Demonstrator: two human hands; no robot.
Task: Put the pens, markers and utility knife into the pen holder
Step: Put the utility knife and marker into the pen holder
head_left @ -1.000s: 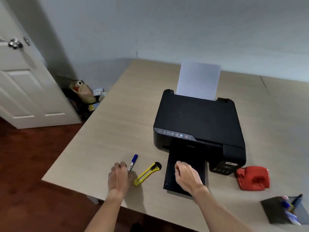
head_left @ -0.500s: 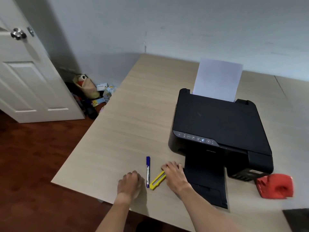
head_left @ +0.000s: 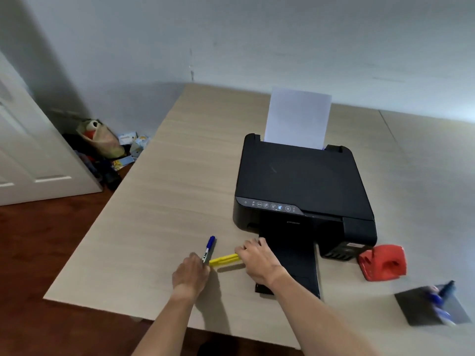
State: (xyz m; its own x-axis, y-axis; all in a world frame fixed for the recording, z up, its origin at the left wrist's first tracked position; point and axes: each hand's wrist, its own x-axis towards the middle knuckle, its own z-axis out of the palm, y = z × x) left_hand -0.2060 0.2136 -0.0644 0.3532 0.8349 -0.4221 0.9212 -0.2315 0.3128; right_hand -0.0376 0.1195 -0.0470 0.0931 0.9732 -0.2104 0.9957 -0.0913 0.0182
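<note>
Yellow plastic utility knife is now lifting in the right hand's closed fingers while the left hand is pinching the blue-capped marker.

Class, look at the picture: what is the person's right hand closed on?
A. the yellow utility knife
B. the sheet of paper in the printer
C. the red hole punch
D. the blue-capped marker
A: the right hand grips one end of the yellow utility knife, while the left hand is at the blue-capped marker beside it.
</note>
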